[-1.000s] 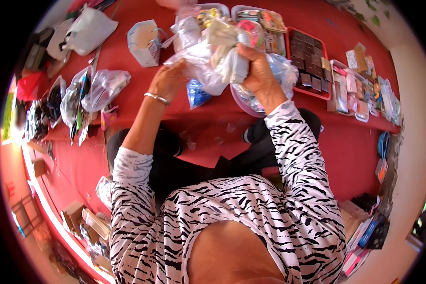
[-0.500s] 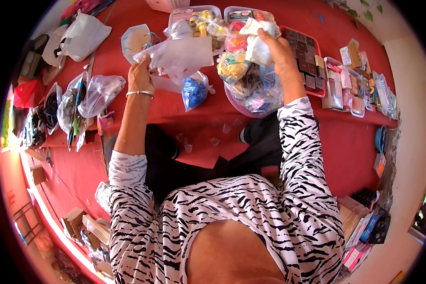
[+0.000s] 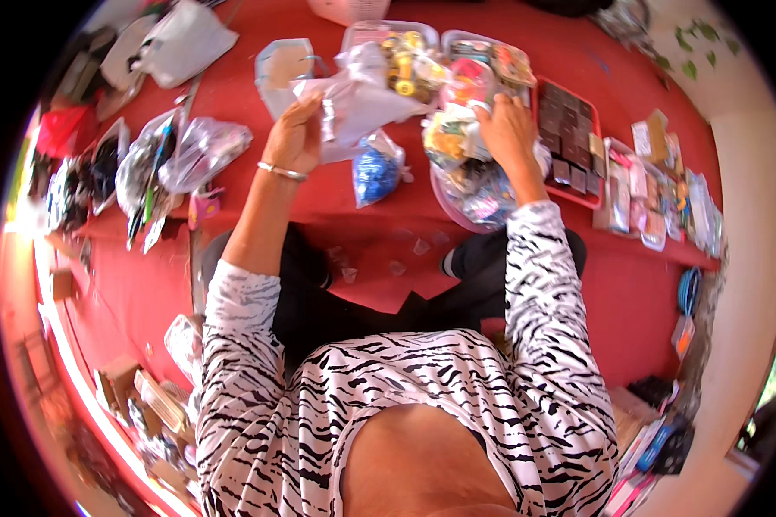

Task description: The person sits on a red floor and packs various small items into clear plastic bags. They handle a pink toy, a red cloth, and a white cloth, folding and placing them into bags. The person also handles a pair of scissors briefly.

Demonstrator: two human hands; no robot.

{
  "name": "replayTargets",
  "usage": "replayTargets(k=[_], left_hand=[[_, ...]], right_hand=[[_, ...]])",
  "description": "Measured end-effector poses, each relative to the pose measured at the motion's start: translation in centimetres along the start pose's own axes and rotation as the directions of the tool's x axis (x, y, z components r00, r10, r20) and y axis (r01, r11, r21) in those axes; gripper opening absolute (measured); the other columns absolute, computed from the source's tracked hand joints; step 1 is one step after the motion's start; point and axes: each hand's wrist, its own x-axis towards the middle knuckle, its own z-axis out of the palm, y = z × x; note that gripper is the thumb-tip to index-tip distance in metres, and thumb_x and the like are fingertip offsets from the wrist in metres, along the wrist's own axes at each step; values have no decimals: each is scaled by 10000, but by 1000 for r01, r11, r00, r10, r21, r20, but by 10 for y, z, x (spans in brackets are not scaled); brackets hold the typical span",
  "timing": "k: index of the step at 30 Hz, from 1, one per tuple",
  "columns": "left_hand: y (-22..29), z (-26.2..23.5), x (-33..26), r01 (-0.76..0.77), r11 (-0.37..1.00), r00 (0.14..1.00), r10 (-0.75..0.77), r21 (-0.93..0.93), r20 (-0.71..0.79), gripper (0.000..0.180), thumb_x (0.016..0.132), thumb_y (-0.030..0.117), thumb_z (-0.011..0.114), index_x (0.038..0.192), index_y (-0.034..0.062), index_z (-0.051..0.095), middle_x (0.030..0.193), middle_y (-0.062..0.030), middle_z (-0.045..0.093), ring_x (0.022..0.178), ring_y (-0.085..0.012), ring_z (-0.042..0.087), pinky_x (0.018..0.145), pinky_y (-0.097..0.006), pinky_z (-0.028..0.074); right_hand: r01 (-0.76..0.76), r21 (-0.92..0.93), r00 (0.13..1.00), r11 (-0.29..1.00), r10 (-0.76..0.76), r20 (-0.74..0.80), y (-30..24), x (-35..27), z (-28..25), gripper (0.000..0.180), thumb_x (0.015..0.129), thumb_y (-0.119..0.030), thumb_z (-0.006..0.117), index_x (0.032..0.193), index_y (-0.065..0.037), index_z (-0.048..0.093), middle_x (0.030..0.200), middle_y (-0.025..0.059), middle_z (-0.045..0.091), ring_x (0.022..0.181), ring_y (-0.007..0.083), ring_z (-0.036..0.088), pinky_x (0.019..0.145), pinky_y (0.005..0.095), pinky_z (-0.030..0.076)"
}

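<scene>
Below, a red worktop point(image 3: 259, 95) fills most of the view, and it carries many small packets and trays. At the far edge stand two clear trays point(image 3: 405, 43) with colourful small goods inside. To the right of them lies a red tray point(image 3: 573, 142) with dark square pieces, and further right a row of small packets point(image 3: 655, 194). On the left side lie clear bags point(image 3: 194, 151) with dark things in them, and a white bag point(image 3: 185, 39) is near the top left corner.

The left hand point(image 3: 295, 138) has a thin bracelet point(image 3: 283, 171) at the wrist. Its grip is clamped on a clear plastic bag point(image 3: 358, 108), which it holds up just above the worktop, in front of the trays. The right hand point(image 3: 509, 129) rests on a pile of clear bags with colourful things point(image 3: 470, 177), just beside the red tray; its fingers are bent down on the pile, but I cannot tell if they pinch anything. Between the two hands, a small bag with blue things point(image 3: 375, 172) lies on the worktop.
</scene>
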Motion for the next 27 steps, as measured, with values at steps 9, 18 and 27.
replayTargets(k=[9, 18, 27], left_hand=[[5, -4, -16, 265, 865, 823, 27, -426, 568, 477, 893, 152, 435, 1283, -78, 284, 1327, -190, 384, 1121, -309, 494, 956, -420, 416], [-2, -17, -3, 98, 991, 937, -61, -89, 344, 373, 939, 133, 352, 1247, -76, 320, 1199, -207, 498, 986, -272, 582, 851, -340, 499], [-14, -18, 0, 184, 980, 983, -183, -81, 29, 226, 928, 105, 378, 1056, -55, 472, 1019, -184, 580, 881, -243, 619, 769, -337, 535]], right_hand=[[-691, 700, 543, 182, -509, 668, -74, -48, -1, 425, 850, -377, 563, 1077, -17, 535, 1074, 101, 582, 877, 185, 602, 752, 290, 470], [-681, 608, 706, -408, -143, 694, -68, -20, -6, 176, 805, -175, 635, 929, -60, 586, 772, 21, 602, 648, 116, 571, 553, 257, 491], [-396, 910, 904, -128, 120, 410, -20, 5, -8, 257, 754, -70, 667, 990, 3, 593, 845, 49, 601, 764, 107, 562, 709, 216, 466]])
